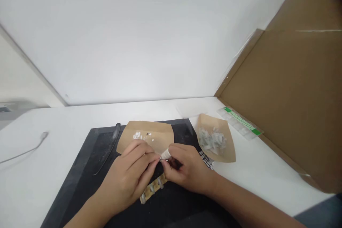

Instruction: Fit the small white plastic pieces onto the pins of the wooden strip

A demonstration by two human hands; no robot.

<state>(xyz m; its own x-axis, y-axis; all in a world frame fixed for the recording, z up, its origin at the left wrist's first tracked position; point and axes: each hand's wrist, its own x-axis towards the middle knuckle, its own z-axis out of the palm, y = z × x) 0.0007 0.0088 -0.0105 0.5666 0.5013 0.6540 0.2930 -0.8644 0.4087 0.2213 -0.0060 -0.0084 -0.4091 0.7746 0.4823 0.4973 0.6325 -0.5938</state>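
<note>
Over the black mat (187, 206), my left hand (130, 172) and my right hand (189, 169) meet with fingertips pinched together. Between them is a tiny object, mostly covered by the fingers, whose kind I cannot make out. A white piece (165, 154) shows at my right index fingertip; whether it is a finger cover or something held, I cannot tell. Just below the hands lies a tan strip (148, 193) with several short grey cylinders on it, its far end hidden by the right hand. Behind the fingers, brown paper (160, 131) carries small white bits (137, 135).
A thin curved tool with a dark handle (115, 135) lies left on the mat. At right are a brown paper (229, 151) holding translucent scraps (212, 140), small white rectangles (206, 159) and a green-labelled plastic case (242, 121). Cardboard (294, 96) stands along the right; a cable (26, 151) lies left.
</note>
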